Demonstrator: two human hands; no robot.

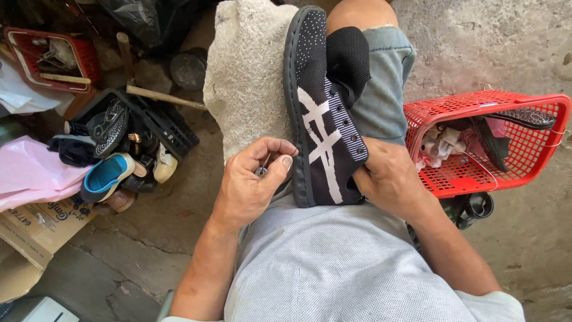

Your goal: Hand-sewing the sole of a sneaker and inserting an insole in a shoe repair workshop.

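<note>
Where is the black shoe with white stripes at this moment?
In the head view, the black shoe lies on the person's lap at centre, sole edge against a white cloth, between the left hand and the right hand, left of the red basket.

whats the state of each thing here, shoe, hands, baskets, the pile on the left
black shoe: lying on its side on the lap, sole facing left
left hand: pinching a small metal tool at the sole edge
right hand: gripping the shoe's heel end
white cloth: draped over the knee under the shoe
red basket: upright, holding a shoe sole and rags
black crate: tilted, shoes spilling from it
</note>
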